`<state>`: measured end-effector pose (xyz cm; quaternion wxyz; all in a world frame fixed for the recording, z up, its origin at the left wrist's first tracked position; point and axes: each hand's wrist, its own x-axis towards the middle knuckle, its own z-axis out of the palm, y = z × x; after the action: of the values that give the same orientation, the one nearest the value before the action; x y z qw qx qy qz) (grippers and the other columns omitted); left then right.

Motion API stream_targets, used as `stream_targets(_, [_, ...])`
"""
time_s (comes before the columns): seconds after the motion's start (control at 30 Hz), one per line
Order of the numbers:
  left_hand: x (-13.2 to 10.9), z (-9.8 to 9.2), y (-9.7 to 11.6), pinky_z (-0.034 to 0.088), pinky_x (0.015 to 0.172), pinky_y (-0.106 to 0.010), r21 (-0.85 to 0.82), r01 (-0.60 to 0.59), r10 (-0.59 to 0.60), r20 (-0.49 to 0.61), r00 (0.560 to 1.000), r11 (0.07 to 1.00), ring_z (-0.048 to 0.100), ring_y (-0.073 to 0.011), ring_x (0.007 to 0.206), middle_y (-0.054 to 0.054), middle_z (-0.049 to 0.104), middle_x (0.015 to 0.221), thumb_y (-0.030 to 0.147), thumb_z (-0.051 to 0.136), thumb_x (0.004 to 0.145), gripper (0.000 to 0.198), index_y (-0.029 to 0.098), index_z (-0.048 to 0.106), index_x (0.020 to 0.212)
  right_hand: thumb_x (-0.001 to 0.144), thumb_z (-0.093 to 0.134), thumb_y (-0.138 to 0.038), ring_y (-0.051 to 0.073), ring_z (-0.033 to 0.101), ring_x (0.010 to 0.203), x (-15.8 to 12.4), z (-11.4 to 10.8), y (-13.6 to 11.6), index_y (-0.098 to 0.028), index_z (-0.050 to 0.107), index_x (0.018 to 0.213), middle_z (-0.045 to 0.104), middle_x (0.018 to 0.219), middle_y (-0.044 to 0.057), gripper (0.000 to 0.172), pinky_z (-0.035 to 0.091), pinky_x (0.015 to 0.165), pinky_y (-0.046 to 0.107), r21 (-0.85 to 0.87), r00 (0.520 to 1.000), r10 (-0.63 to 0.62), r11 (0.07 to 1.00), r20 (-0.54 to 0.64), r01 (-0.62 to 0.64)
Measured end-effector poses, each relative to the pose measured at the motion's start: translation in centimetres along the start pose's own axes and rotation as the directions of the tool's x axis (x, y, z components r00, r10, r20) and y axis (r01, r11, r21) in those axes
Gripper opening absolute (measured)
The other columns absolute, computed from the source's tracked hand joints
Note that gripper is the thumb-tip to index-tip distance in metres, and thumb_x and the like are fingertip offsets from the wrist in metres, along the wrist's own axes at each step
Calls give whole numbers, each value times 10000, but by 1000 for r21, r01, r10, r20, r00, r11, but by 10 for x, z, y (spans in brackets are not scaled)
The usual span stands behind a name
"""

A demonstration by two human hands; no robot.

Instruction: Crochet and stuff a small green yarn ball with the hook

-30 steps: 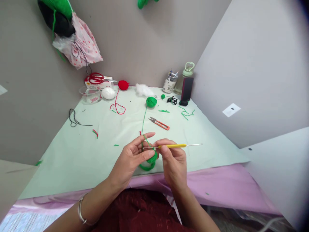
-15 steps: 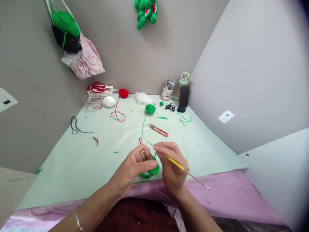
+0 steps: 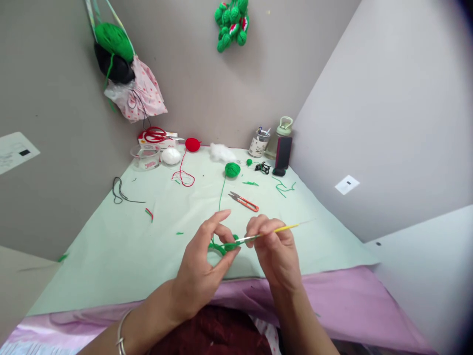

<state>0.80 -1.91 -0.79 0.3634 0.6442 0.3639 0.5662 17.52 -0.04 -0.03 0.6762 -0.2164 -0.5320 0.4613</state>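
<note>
Green crochet piece (image 3: 229,246) in left hand's (image 3: 199,264) fingertip pinch, hook (image 3: 287,228) in right hand's (image 3: 277,252) grip

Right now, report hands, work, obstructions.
Left hand pinching green crochet piece. Right hand gripping yellow-handled hook, tip at piece. Orange snips beyond, touching neither hand.

Snips (image 3: 244,201) beyond hands (image 3: 277,254), open cloth (image 3: 338,246) right

The person wears a thin silver bangle (image 3: 120,339) with a small raised joint, back along the bare forearm (image 3: 150,313) from the left hand (image 3: 201,264). Below the hands (image 3: 277,249) shows a creased dark red garment (image 3: 207,333), with pale, pinkish-dotted fabric (image 3: 269,331) beside it.
</note>
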Motion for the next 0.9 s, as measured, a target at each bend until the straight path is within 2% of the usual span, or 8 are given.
stream_targets(0.17, [1, -5, 1, 508, 925, -375, 81, -168, 168, -3, 986, 983, 663, -191, 842, 5, 707, 899, 115, 712, 942, 565, 315, 553, 1445, 980, 745, -383, 163, 594, 658, -5, 0, -4, -337, 811, 923, 695, 699, -3, 98, 509, 600, 287, 54, 992, -13, 999, 128, 6])
stream_targets(0.27, [2, -5, 3, 511, 916, -365, 64, -138, 138, 4, 990, 988, 668, -183, 825, 13, 711, 884, 144, 742, 931, 548, 312, 570, 1424, 979, 748, -362, 159, 591, 655, -6, -1, -5, -339, 822, 941, 703, 710, 1, 86, 505, 586, 278, 85, 991, -4, 996, 132, -7])
stream_targets(0.4, [3, -3, 5, 501, 885, -341, -60, 137, -132, 89, 987, 989, 656, -173, 827, 29, 686, 853, 248, 791, 909, 530, 285, 573, 1391, 975, 757, -360, 147, 609, 661, -7, 0, -4, -318, 843, 954, 725, 754, 15, 98, 523, 592, 270, 77, 997, 37, 996, 74, -42])
stream_targets(0.53, [8, -3, 4, 477, 881, -332, -166, 355, -327, 176, 928, 920, 644, -179, 893, 20, 674, 896, 275, 790, 874, 534, 265, 579, 1364, 959, 779, -358, 156, 646, 703, -9, 2, -1, -309, 859, 948, 760, 822, 33, 95, 541, 616, 284, -7, 999, 38, 999, 8, -38])
stream_targets(0.63, [12, -5, 2, 453, 833, -318, -166, 476, -420, 283, 862, 864, 620, -171, 894, 18, 661, 928, 290, 824, 826, 562, 260, 597, 1339, 985, 745, -291, 166, 669, 779, -8, 1, 1, -311, 855, 985, 777, 913, 37, 112, 557, 678, 307, -220, 997, -60, 974, -49, 47])
stream_targets(0.77, [19, -9, 0, 394, 675, -285, -215, 622, -481, 464, 744, 753, 531, -128, 750, 32, 627, 896, 309, 851, 789, 549, 245, 609, 1278, 1006, 682, -168, 194, 716, 933, 5, -6, 2, -317, 829, 1051, 781, 995, 31, 215, 583, 794, 351, -581, 954, -287, 792, -83, 188])
stream_targets(0.83, [24, -10, -1, 375, 656, -277, -239, 656, -481, 512, 712, 716, 504, -121, 733, 40, 603, 849, 299, 863, 769, 502, 227, 631, 1209, 995, 684, -147, 203, 731, 945, 16, -11, 5, -315, 816, 1070, 781, 1008, 33, 226, 597, 794, 364, -702, 915, -403, 661, -34, 265])
stream_targets(0.9, [32, -11, -2, 386, 690, -274, -243, 660, -466, 539, 702, 711, 514, -121, 762, 29, 610, 850, 291, 869, 757, 405, 201, 672, 1099, 991, 687, -153, 206, 741, 917, 28, -16, 10, -303, 809, 1068, 780, 1001, 41, 208, 606, 771, 367, -794, 872, -487, 514, 43, 326])
